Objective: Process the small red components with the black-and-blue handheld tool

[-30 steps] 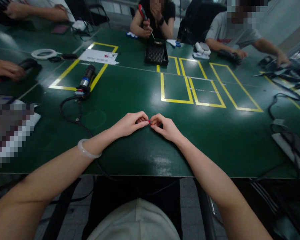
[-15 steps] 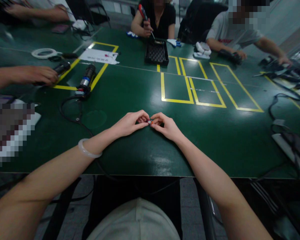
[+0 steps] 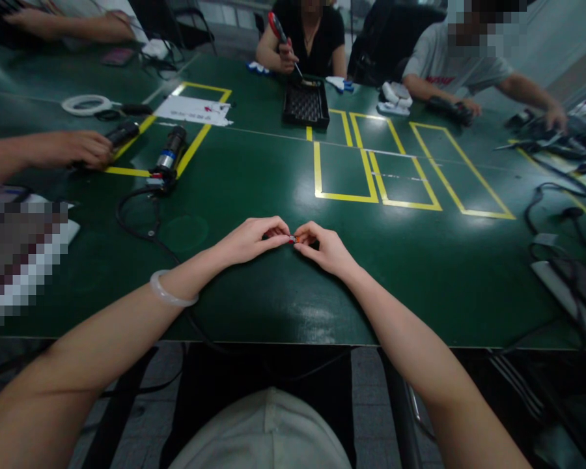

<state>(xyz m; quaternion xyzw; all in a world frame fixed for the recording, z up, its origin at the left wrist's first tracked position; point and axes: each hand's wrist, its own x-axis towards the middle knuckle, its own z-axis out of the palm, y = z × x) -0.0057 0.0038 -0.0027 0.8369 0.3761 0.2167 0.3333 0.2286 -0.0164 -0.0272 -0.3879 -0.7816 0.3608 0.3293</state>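
Observation:
My left hand (image 3: 251,240) and my right hand (image 3: 324,247) rest on the green table (image 3: 254,189) near its front edge, fingertips meeting in the middle. Both are pinched on a tiny red and orange part (image 3: 292,240) held between them; it is too small to name. A pale bangle (image 3: 168,293) circles my left wrist.
A black electric screwdriver (image 3: 170,156) with its cable (image 3: 137,225) lies to the left. Yellow tape boxes (image 3: 378,169) mark the table middle. A black tray (image 3: 305,104) sits at the far side. Other people's hands work at the left (image 3: 68,148) and back; cables and devices (image 3: 561,260) lie at the right.
My fingers shifted slightly around the small part, staying pinched together. At the left, another person's hand moved rightward onto a dark tool.

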